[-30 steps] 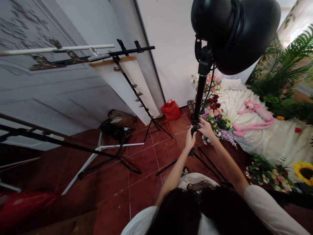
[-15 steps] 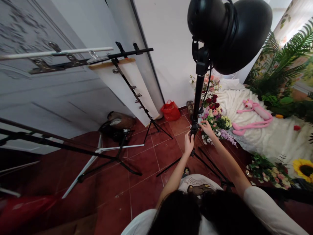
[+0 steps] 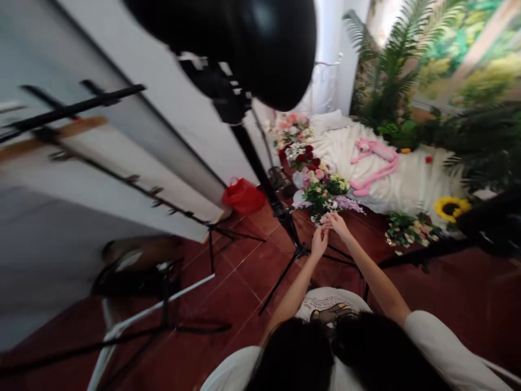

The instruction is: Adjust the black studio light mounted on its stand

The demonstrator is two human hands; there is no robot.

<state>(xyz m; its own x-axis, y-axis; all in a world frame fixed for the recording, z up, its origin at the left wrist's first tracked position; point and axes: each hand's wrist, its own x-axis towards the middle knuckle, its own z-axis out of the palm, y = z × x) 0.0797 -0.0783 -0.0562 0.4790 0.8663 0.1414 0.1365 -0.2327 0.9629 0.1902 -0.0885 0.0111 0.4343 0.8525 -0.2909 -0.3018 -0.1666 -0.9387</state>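
Note:
My left hand [image 3: 319, 242] and my right hand [image 3: 335, 223] are close together in front of my body, fingertips almost meeting. Both have their fingers drawn together; anything between them is too small to make out. To their left stands a black light stand [image 3: 281, 210] on a tripod base, leaning in the picture, apart from both hands. It carries a large black lamp head [image 3: 260, 49] at the top of the view. Behind my fingers lies a bunch of artificial flowers [image 3: 321, 187] in pink, white, dark red and purple.
A red plastic bag [image 3: 244, 196] sits by the wall. At left are a clipped backdrop stand [image 3: 134, 179] and a white tripod leg [image 3: 163, 301]. A pink plush toy [image 3: 376, 163] rests on white cloth [image 3: 431, 187] at right, near a sunflower [image 3: 451, 208] and a black pole [image 3: 427, 252].
Both hands have come off the light stand and drawn together to its right. The view has swung right, so the stand, lamp head and backdrop stand appear farther left.

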